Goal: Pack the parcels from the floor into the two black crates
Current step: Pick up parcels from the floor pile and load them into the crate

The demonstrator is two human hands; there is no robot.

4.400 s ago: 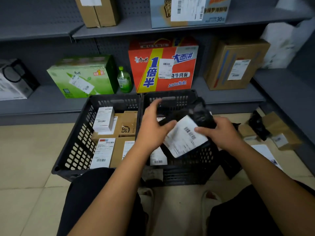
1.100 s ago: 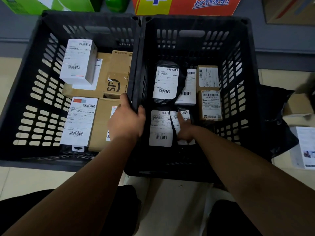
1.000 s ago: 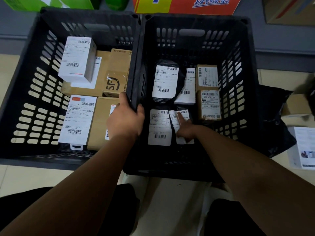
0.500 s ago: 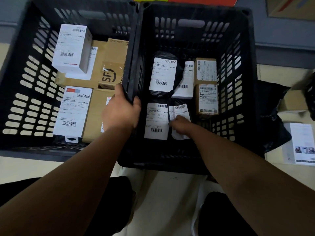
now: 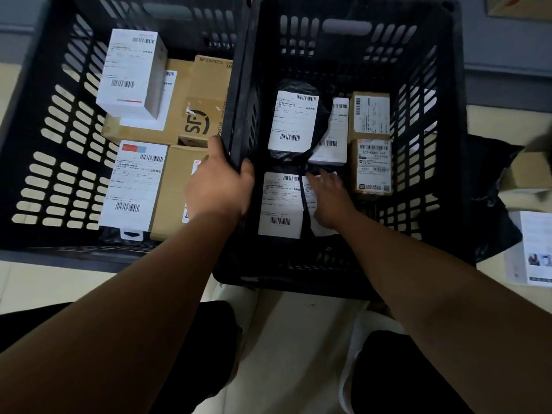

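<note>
Two black crates stand side by side on the floor. The left crate (image 5: 44, 138) holds brown cartons and a white box (image 5: 131, 73). The right crate (image 5: 430, 85) holds black bagged parcels with white labels, a white box and two small brown boxes (image 5: 370, 165). My left hand (image 5: 218, 186) grips the rim where the two crates meet. My right hand (image 5: 328, 195) lies flat, fingers apart, on a black bagged parcel (image 5: 316, 228) at the near side of the right crate, beside another labelled parcel (image 5: 280, 204).
On the floor to the right of the crates lie a black bag (image 5: 493, 189), a brown box (image 5: 528, 171) and a white box (image 5: 534, 249). A grey shelf base (image 5: 507, 61) runs behind the crates. My knees are at the bottom edge.
I have leaned in closer over the crates. My right hand has set the black bagged parcel down in the right crate and flattened on it. My left hand stays on the rim.
</note>
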